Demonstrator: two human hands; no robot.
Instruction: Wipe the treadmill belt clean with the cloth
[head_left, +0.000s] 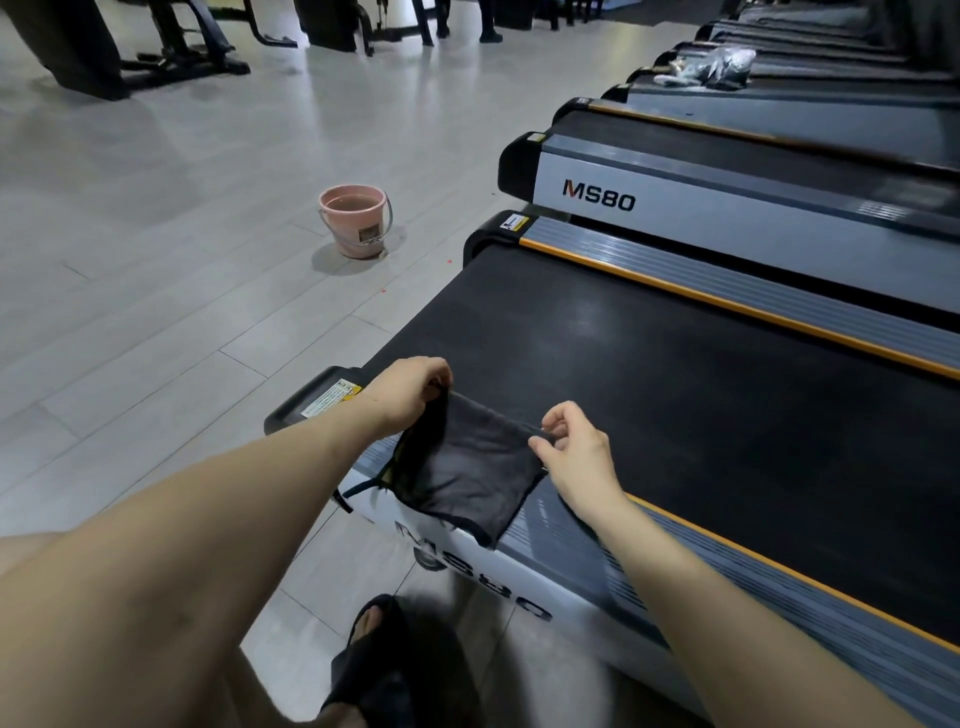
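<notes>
Both bare hands, left hand (408, 387) and right hand (574, 449), pinch a thin dark cloth (467, 467) taut over the matte black treadmill belt (675, 389).

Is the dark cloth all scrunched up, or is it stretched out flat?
Stretched out. The left hand and right hand each pinch a top corner, so the cloth hangs flat between them.

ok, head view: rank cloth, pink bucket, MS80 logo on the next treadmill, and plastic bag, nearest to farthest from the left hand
From the left hand:
1. cloth, pinched in its fingers, stretched across to the right hand.
2. pink bucket, on the floor beyond the hand.
3. MS80 logo, on the next treadmill's side, to the right.
4. plastic bag, on a far treadmill, top right.
</notes>
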